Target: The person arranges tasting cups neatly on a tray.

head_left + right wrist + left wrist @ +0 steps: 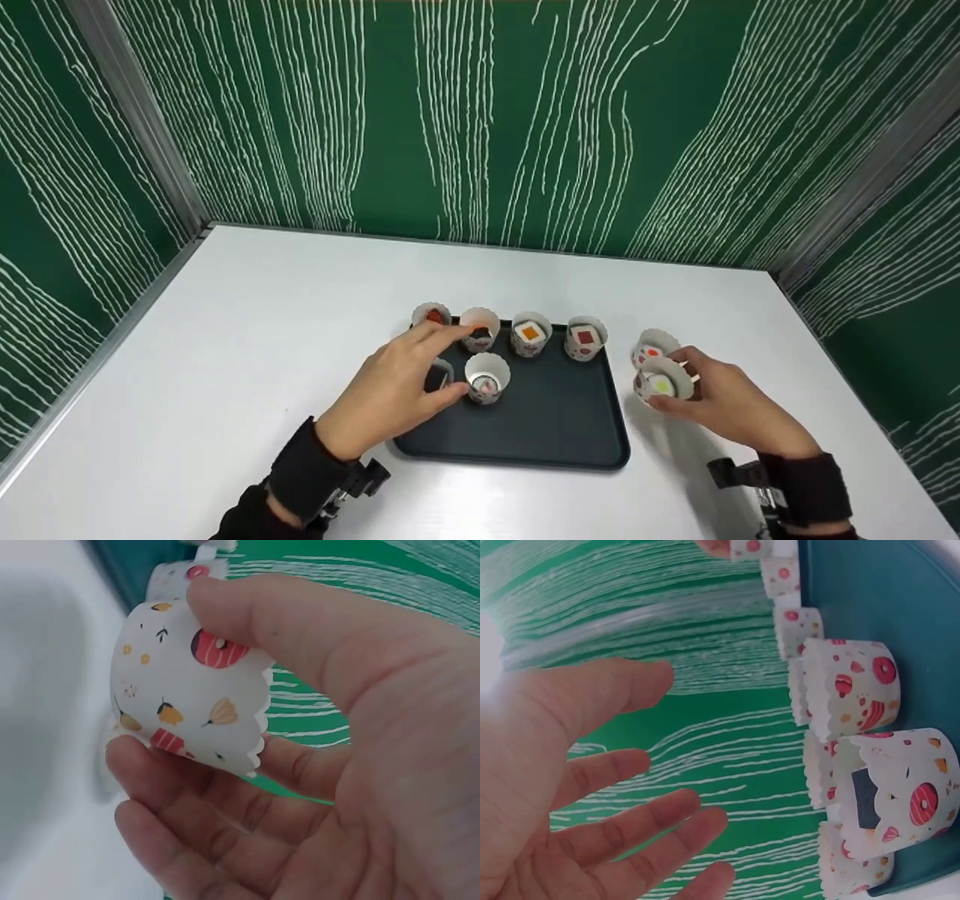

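On the right, my right hand grips a printed paper baking cup between thumb and fingers. Inside this cup is a white piece with a yellow-green spot. Just behind it stands another paper cup holding a white piece with red spots. My left hand hovers over the left side of the dark tray, fingers spread and holding nothing, as the left wrist view confirms. Its thumb overlaps the space beside a cup with a pinkish piece. A cup with a black piece is partly hidden behind that hand.
Along the tray's back edge are several cups, among them one with an orange square and one with a dark red square. Green panels with white wavy lines enclose the white table at the back and sides.
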`<action>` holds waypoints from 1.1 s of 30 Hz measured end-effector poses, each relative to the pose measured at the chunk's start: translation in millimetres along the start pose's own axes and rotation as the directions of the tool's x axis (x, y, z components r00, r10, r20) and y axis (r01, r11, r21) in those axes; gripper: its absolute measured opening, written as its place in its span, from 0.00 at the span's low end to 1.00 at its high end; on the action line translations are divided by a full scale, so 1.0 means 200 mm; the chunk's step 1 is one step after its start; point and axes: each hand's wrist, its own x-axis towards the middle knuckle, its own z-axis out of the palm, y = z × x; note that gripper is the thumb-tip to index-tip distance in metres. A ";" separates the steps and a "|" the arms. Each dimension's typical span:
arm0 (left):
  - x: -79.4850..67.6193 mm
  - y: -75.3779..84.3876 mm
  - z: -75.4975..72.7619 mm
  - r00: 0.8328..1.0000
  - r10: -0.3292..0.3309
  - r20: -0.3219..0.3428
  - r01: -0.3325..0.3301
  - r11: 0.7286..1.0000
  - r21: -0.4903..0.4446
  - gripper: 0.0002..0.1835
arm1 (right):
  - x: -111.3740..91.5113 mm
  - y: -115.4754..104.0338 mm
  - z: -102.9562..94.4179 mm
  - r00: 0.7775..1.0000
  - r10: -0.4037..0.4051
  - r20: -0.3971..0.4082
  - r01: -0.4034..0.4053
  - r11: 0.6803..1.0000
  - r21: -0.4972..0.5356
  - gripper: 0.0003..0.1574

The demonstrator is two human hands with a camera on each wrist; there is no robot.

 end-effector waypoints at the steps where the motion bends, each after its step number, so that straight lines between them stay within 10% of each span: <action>1: 0.00 0.00 0.00 1.000 0.003 0.004 -0.003 1.000 -0.002 0.37 | 0.00 -0.02 0.00 1.000 -0.007 0.002 0.007 1.000 0.007 0.43; 18: 0.11 0.15 0.14 0.987 0.127 0.101 -0.127 0.992 -0.005 0.34 | -0.03 -0.24 -0.01 0.966 -0.244 -0.083 0.246 0.969 0.015 0.30; 33: 0.22 0.27 0.29 0.982 0.073 0.176 -0.056 0.993 -0.100 0.33 | -0.01 -0.35 0.07 0.936 -0.342 -0.085 0.346 0.937 0.043 0.35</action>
